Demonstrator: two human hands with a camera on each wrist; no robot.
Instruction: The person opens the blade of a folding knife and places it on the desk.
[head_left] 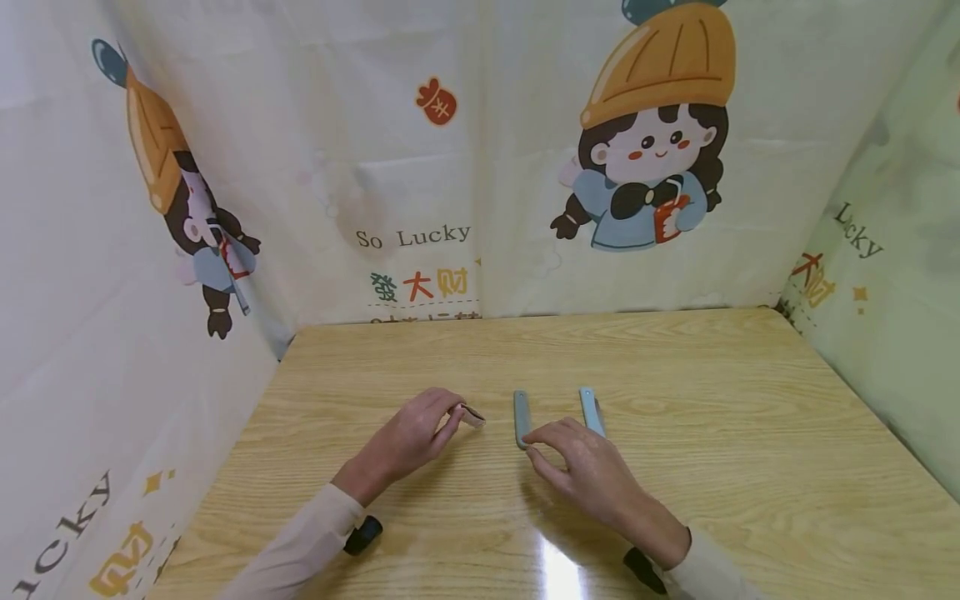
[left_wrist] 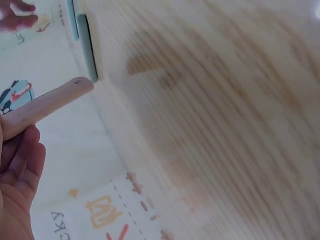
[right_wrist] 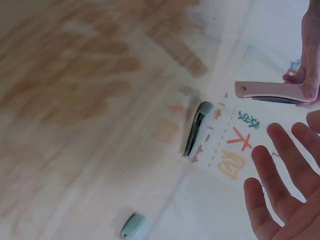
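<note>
My left hand point(head_left: 416, 429) pinches one end of a slim pink folding tool point(right_wrist: 272, 90), raised above the table. A rivet shows at its free end and a dark strip runs along one edge; its exact kind is unclear. On the table to its right lies a similar grey-green folding tool point(head_left: 521, 412), with a dark slot visible in the right wrist view. A light blue one point(head_left: 591, 408) lies further right, partly hidden by my right hand point(head_left: 588, 475). That hand hovers by the grey-green tool's near end, fingers apart and holding nothing.
The wood-grain table point(head_left: 712, 375) is bordered at the back and sides by a pale printed cloth point(head_left: 315, 150) with cartoon figures and lettering. A bright reflection lies on the tabletop near the front. Black bands point(head_left: 363, 536) sit at both wrists.
</note>
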